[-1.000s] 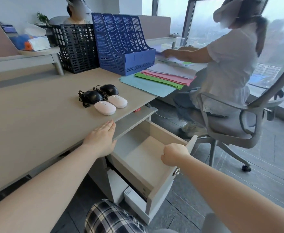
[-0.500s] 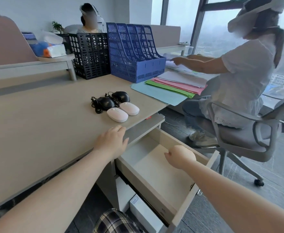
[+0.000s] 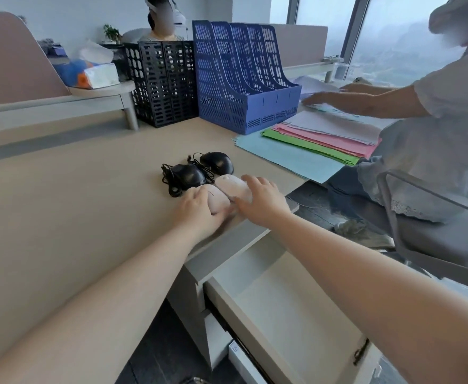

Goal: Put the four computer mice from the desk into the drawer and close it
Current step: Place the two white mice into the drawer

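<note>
Mice lay in a tight cluster on the tabletop (image 3: 61,203) near its front edge: two black wired ones behind, the left black mouse (image 3: 187,176) and the right black mouse (image 3: 217,162), with their cords bunched beside them, and two pale ones in front. Both hands were on the pale pair. The left hand (image 3: 199,210) curled over the left pale mouse (image 3: 213,198), fingers wrapped round its near end; the right hand (image 3: 260,199) lay over the right pale mouse (image 3: 231,187) with fingers bent round its side. Whether either grip was fully closed could not be told, and both mice looked to rest on the tabletop, not lifted. The drawer (image 3: 269,309) stood pulled well out below the tabletop's edge, and the part in view held nothing.

The step in hand seemed to be the first pick-up, one pale mouse to each hand. Next would come lifting both clear, bringing them back over the edge and down into the drawer. The black mice sat just behind, touching or nearly so, so the lift should go straight up to avoid snagging their cords. Two mice would then remain before closing.
</note>
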